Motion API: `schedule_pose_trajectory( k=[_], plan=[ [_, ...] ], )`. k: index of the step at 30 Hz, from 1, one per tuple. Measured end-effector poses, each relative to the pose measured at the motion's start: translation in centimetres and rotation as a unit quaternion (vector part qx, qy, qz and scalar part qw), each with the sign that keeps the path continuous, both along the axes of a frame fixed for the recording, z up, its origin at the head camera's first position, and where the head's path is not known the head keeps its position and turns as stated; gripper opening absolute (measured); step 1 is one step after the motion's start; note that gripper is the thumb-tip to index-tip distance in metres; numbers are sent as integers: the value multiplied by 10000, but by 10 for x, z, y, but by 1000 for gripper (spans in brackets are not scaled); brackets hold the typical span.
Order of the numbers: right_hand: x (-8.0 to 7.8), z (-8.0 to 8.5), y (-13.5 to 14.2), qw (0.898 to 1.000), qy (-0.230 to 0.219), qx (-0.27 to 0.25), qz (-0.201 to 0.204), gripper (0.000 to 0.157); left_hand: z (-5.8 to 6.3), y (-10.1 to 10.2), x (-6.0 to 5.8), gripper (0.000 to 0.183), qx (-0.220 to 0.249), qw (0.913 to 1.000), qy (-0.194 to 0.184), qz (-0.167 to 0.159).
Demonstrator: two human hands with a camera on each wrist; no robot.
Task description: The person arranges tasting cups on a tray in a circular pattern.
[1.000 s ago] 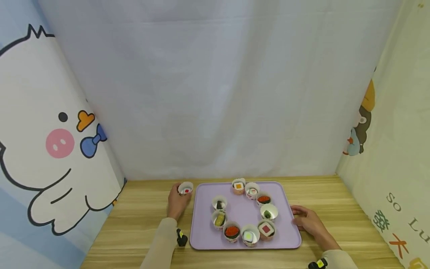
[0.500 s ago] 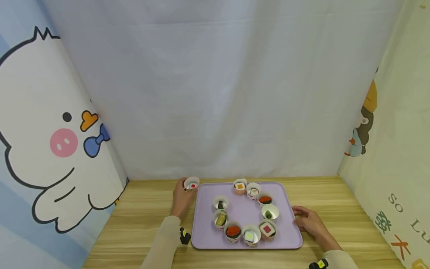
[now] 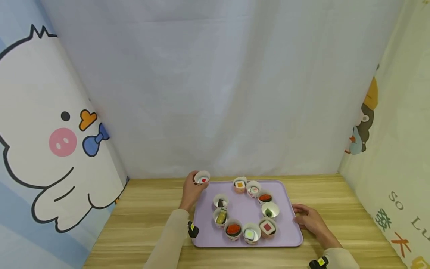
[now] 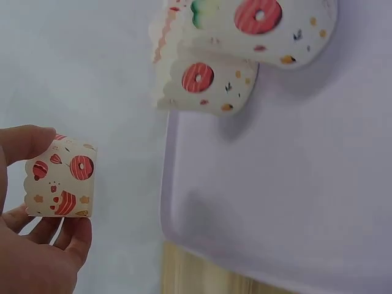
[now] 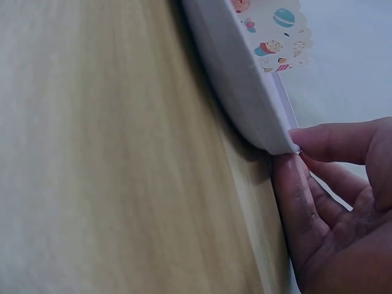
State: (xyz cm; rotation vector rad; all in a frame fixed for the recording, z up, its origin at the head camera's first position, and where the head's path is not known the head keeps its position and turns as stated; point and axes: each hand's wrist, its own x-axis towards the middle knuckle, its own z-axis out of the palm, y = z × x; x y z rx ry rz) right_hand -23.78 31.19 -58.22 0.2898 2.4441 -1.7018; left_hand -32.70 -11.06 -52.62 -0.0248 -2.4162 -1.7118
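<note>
My left hand (image 3: 192, 191) holds a paper cupcake cup (image 4: 61, 177), printed with donuts and sweets, between thumb and fingers. Inside it shows a white sushi piece with a red centre (image 3: 203, 180). The cup is raised above the far left corner of the lilac tray (image 3: 242, 213). At the tray's right side, my right hand (image 3: 310, 220) pinches the rim, with the thumb on top and fingers beneath, as the right wrist view shows. Several similar cups stand on the tray in a loose ring, holding sushi pieces such as red roe sushi (image 3: 233, 229) and yellow-topped sushi (image 3: 221, 218).
The tray lies on a wood-grain table (image 3: 141, 216). A pale curtain (image 3: 215, 89) hangs behind the table. A cartoon-printed cloth (image 3: 67, 149) is on the left and a yellowish printed cloth (image 3: 386, 168) on the right.
My left hand has carried its cup to the right and away from me, from beside the tray to over its far left corner. My right hand stays at the tray's rim.
</note>
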Motion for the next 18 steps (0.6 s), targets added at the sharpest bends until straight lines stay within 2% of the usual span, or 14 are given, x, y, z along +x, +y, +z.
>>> schedule_pose_trajectory(
  k=[10, 18],
  plan=[
    [0, 1, -1, 10000, 12, 57, -25, 58, 7, 28, -3, 64, -183, 9990, -87, -407],
    [0, -1, 0, 10000, -18, 86, -17, 58, 3, 44, -6, 61, -421, 9965, -157, -701]
  ],
)
